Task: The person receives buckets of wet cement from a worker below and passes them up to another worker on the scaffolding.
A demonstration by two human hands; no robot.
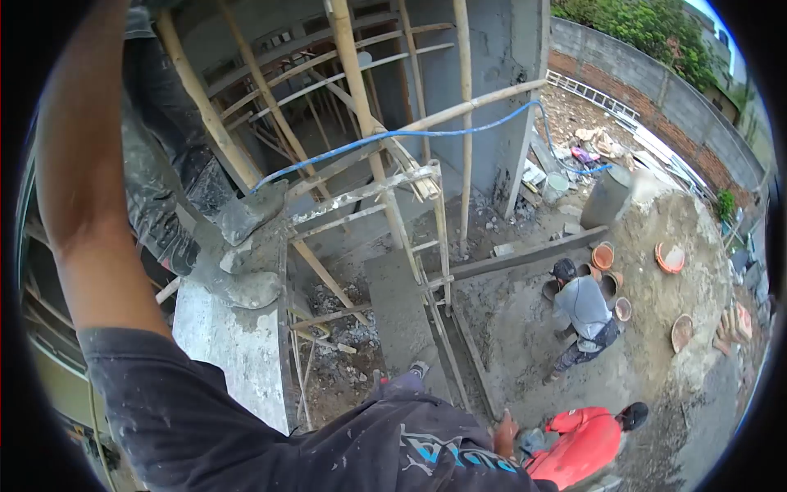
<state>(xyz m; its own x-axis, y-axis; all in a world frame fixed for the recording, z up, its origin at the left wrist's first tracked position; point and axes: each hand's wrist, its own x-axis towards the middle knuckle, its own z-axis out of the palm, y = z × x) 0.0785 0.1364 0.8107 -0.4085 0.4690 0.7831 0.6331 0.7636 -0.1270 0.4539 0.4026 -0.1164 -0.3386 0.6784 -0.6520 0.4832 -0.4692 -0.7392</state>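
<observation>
Left arm [82, 189]: you raise it up past the top edge of view; the hand itself is out of frame, so its grip cannot be told.
Right hand: not visible.
Nearest thing: a co-worker's cement-caked boots [238, 254] stand on the concrete ledge [229, 344], at its upper end, just beside your arm.
Scaffold: bamboo poles [361, 90] brace the wall, and a blue hose [393, 135] is draped along them.
Below: two people, one in grey [582, 312] and one in red [586, 443], work by the sand pile [672, 246] and the orange pans [670, 258].
</observation>
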